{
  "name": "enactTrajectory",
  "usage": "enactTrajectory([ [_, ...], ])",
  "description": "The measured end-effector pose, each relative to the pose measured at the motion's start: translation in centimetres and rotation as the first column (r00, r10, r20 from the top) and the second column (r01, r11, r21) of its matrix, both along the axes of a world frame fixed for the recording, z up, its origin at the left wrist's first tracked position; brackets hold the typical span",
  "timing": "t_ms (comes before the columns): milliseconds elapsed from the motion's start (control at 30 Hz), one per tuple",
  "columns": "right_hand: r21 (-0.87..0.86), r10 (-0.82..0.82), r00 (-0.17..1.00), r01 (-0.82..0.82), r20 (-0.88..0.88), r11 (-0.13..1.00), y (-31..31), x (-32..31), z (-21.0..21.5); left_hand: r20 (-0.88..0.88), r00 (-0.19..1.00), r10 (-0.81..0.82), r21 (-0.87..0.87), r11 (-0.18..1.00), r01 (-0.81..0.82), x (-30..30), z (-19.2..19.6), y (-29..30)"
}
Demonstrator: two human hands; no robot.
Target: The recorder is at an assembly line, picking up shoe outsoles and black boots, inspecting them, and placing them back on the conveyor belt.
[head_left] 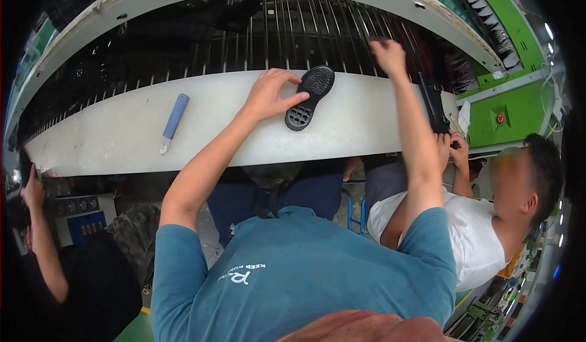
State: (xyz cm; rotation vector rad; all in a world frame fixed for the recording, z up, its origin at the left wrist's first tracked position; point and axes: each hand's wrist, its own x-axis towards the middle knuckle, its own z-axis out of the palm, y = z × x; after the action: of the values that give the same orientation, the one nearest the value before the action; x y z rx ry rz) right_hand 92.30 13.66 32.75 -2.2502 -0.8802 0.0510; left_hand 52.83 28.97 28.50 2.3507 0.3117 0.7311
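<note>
A black shoe sole (pixel 317 84) lies tread side up on the white work surface (pixel 244 140), slightly tilted from near left to far right. My left hand (pixel 274 95) grips its left edge, the thumb across the narrow middle and the fingers at the upper side. My right hand (pixel 389 56) reaches past the far edge, over the row of metal rods (pixel 293 31). Its fingers are curled and smeared by motion, so whether something is in them is hidden. Left of my left forearm lies a blue-handled knife (pixel 174 122) with a short pale blade.
At the right, a co-worker in a white shirt (pixel 470 238) handles a dark piece (pixel 433 101) on the same surface. Another person in black (pixel 79 275) stands at far left. A green machine panel with a red button (pixel 500 118) adjoins the right end. Dark pieces (pixel 238 14) lie on the rods.
</note>
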Motion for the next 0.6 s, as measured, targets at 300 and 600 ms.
enactTrajectory([
  [300,-0.584,-0.316,0.901,0.434,0.298,0.687,-4.3,24.7,-1.1,-0.067,0.978,0.199,0.178,0.966,-0.185,1.6,0.2,0.9],
  [600,-0.658,-0.484,0.781,0.608,0.395,0.445,-11.0,34.5,-5.6,-0.157,0.984,0.089,0.137,0.988,-0.068,2.2,1.8,0.9],
])
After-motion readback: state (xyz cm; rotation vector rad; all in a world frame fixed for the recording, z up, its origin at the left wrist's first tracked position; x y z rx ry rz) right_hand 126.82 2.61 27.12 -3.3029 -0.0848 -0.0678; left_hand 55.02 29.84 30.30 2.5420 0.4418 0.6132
